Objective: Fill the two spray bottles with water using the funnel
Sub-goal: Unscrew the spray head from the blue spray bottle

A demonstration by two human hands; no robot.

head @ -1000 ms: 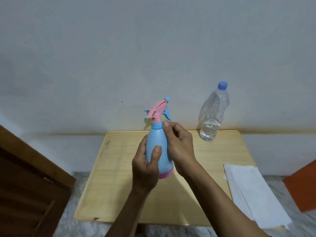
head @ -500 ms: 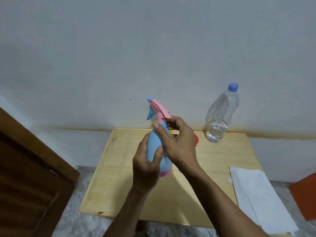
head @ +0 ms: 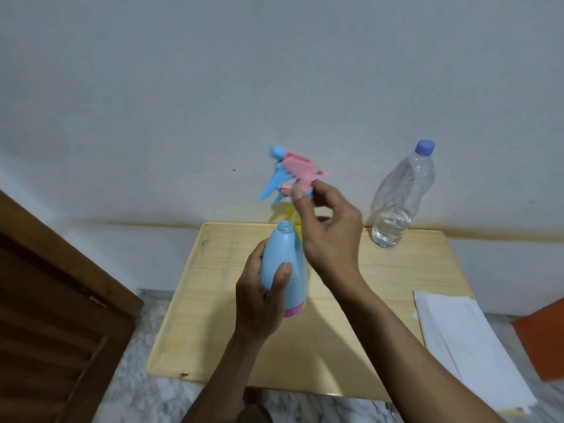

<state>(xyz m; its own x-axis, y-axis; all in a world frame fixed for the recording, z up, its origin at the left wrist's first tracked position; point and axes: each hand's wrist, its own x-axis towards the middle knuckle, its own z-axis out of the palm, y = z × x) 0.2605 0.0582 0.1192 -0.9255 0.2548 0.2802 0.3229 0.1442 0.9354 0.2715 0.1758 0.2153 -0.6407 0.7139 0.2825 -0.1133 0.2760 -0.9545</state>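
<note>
My left hand point(head: 262, 296) is wrapped round the body of the blue spray bottle point(head: 282, 267), thumb across its front, holding it upright above the bench point(head: 381, 300) with its neck uncapped. My right hand point(head: 328, 230) pinches the collar of the pink and blue trigger head point(head: 294, 175) between thumb and fingertips, lifted clear above the open neck.

What I worry about: the pinch on the trigger head is light and high up, so I think it could slip and fall onto the bench or the marble floor point(head: 146, 389). Its dip tube, if it has one, may be dragging on the rim of the neck and could flick drops about as it comes free. The bottle is in the air and not resting on anything; if I tilt it while looking for the funnel, whatever is inside could spill. The water bottle point(head: 399, 196) stands near the back edge of the bench, close to my right forearm, and a careless sweep could knock it over, though its cap is on.

Hard to make out: the trigger head is smeared by motion, so I cannot tell where any tube runs. Something yellow point(head: 285, 213) shows behind my right hand, mostly hidden; it may be the second bottle. I see no funnel. The white paper point(head: 464, 340) at my right is cut off by the frame.
</note>
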